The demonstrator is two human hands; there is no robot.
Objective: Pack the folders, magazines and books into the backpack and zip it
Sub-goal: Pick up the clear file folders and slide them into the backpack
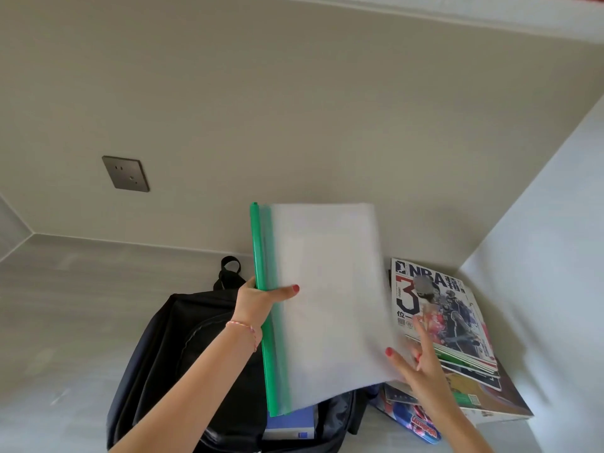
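Observation:
A translucent white folder (330,295) with a green spine bar is held upright above the open black backpack (183,361). My left hand (258,300) grips the folder at its green spine, thumb across the front. My right hand (415,361) is at the folder's lower right corner, thumb on the front and fingers straight. A blue-and-white book (291,425) shows inside the backpack's opening. A stack of magazines and books (457,341), topped by a basketball magazine, lies to the right.
Everything lies on a grey surface (65,322) in a corner between a beige wall and a white side panel (539,256). A wall socket (125,173) is on the left. A blue-and-red flat item (415,420) pokes out under the stack.

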